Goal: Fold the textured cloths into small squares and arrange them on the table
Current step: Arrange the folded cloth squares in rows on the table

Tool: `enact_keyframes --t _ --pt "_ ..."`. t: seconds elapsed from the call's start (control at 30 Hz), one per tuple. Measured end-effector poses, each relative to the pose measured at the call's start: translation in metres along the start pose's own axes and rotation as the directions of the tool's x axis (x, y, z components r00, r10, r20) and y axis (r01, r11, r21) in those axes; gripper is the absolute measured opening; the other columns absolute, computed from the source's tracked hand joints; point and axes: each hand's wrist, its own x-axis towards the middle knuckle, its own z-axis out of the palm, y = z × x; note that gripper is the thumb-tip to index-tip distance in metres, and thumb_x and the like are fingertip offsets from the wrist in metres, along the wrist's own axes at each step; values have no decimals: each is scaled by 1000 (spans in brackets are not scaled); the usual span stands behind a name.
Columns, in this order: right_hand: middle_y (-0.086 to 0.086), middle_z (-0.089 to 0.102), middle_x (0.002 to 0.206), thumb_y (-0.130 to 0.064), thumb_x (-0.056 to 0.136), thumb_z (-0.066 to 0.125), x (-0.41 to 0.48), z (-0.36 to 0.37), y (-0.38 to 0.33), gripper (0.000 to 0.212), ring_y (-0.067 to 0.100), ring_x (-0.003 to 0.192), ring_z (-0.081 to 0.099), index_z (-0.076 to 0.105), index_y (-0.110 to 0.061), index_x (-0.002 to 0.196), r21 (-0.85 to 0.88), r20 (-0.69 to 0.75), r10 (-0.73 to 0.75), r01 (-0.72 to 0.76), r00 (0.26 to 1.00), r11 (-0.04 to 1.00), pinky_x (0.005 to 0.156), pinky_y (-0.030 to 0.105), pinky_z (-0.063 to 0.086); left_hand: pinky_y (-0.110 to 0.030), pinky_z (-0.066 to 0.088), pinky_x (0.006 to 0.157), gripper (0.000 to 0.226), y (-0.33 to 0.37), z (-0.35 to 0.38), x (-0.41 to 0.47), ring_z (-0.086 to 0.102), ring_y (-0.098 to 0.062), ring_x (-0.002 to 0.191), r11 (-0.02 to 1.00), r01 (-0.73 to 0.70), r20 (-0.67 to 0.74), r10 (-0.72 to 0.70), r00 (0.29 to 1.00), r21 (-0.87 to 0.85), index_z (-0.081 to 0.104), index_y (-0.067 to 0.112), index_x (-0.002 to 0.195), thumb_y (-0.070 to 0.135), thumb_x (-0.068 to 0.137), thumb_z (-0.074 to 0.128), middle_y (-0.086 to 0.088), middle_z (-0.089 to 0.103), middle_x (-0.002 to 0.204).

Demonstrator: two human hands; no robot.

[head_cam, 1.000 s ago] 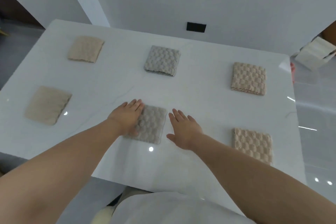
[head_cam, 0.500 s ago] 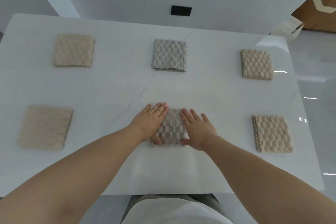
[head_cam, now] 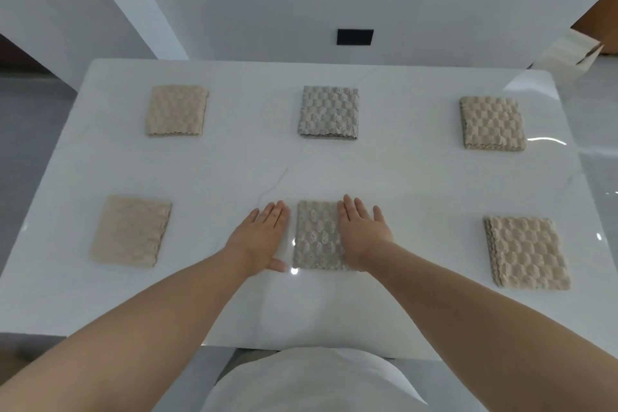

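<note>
- White marble-look counter carries 6 folded textured cloths in 2 rows of 3, all well apart from each other.
- Far row, left to right: far-left beige cloth, far-centre grey cloth, far-right tan cloth.
- Near row, left to right: near-left beige cloth, near-centre grey cloth, near-right tan cloth.
- All 6 lie flat as small squarish pads. Stacked fold layers show along the near edges of the far row and the left edge of the near-right tan cloth.
- The near-centre grey cloth sits between the 2 hands, roughly in line with the far-centre grey cloth.
- Left hand: palm down, fingers straight and together, flat on the counter just beside the cloth's left edge. A thin strip of counter shows between them. It holds nothing.
- Right hand: palm down, fingers straight and slightly spread, lying over the cloth's right edge. No grip visible.
- Both forearms are bare and reach in from the bottom of the view.
- A black wall plate sits on the white wall behind the counter. A white shirt shows at bottom centre.
</note>
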Motion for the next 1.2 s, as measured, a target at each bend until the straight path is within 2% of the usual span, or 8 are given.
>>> enact_keyframes --t 0.17,0.33,0.57,0.73,0.83,0.93,1.1,1.2 --pt "14 -17 168 -11 97 48 13 -12 -49 87 31 157 -10 -12 -2 159 -20 -69 -136 135 988 991 126 52 3 -40 0 127 121 -29 18 -30 -13 -25 156 994 104 30 -103 994 -31 -22 5 156 76 87 47 -11 -20 167" --pt "14 -17 168 -11 98 47 17 -13 -102 86 31 156 -12 -13 -2 159 -52 -47 -236 234 971 971 126 52 3 -40 -1 127 118 -85 29 -62 -13 -23 156 983 172 49 -169 984 -71 -20 6 157 74 89 47 -10 -21 167" --pt "10 -17 169 -26 106 40 43 -15 -185 79 27 157 -10 -13 -5 160 -73 -15 -277 275 961 959 126 49 2 -38 3 127 114 -199 55 -93 -12 -22 156 967 242 27 -241 970 -80 -14 8 160 74 89 47 -7 -19 168" --pt "5 -20 169 -40 108 34 69 -28 -267 77 21 156 -14 -14 -10 160 -42 -22 -242 241 970 970 127 45 -2 -41 0 127 110 -291 87 -108 -16 -22 155 986 163 -100 -166 981 -35 -12 10 160 80 88 34 -7 -21 167" --pt "2 -22 168 -45 108 32 73 -35 -320 77 19 156 -16 -14 -13 161 -11 -50 -195 195 980 981 127 43 -2 -42 -1 127 108 -329 109 -123 -18 -23 155 998 32 -141 -23 990 58 -17 11 159 81 89 25 -7 -23 167" --pt "1 -22 168 -51 106 35 81 -39 -359 83 18 155 -17 -14 -14 160 -33 -79 -183 181 980 983 127 43 -3 -42 -2 127 108 -344 119 -124 -18 -22 155 989 -83 -182 105 978 124 -18 10 158 79 91 30 -6 -22 167" --pt "5 -19 168 -56 102 41 100 -38 -383 92 20 156 -13 -16 -11 160 -29 -37 -96 94 995 995 127 38 -4 -43 -3 127 111 -352 123 -109 -17 -22 155 980 -154 -90 167 982 128 -18 10 159 76 90 40 -5 -19 168" --pt "7 -20 168 -57 102 39 105 -34 -390 94 21 157 -12 -17 -9 159 -31 -6 -61 61 998 998 127 38 -4 -45 -1 127 110 -354 129 -108 -21 -22 154 983 -142 -83 152 985 116 -21 9 157 78 90 33 -6 -23 167"
